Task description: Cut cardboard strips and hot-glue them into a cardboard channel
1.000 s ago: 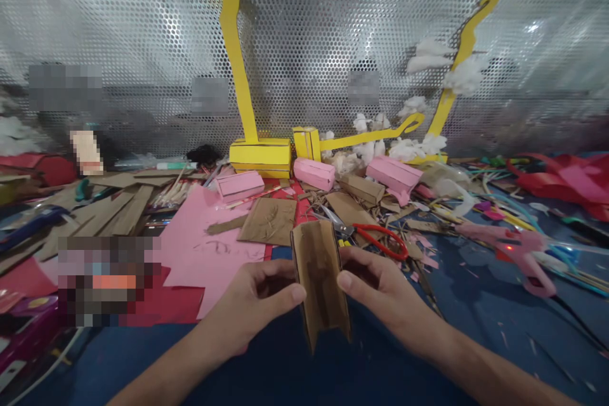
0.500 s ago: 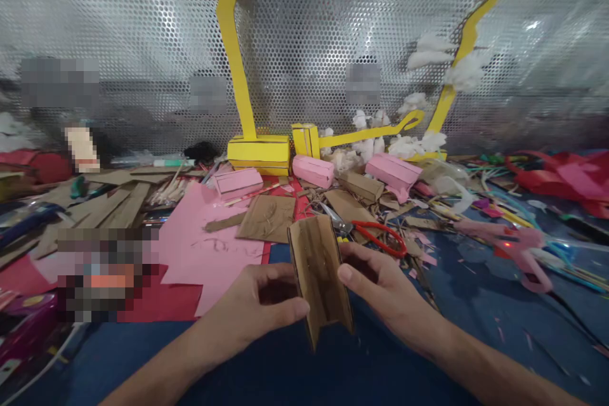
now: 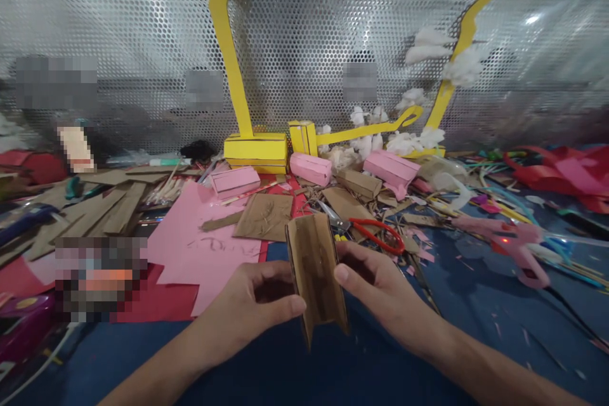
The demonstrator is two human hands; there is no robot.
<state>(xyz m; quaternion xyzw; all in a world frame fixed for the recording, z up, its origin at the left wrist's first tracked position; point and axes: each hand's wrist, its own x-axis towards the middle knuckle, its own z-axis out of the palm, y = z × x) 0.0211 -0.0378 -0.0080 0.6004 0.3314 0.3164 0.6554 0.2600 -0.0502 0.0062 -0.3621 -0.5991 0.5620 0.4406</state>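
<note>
Left hand (image 3: 254, 304) and right hand (image 3: 373, 282) both grip a folded cardboard piece (image 3: 316, 276), held upright above the blue table (image 3: 476, 342).

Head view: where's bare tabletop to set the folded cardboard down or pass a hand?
Bare blue tabletop lies right of the right hand, between the red-handled scissors and the pink glue gun, with only small scraps. More lies in front, under the folded cardboard held by the left hand. Crowded: pink paper and cardboard strips left, boxes behind.
</note>
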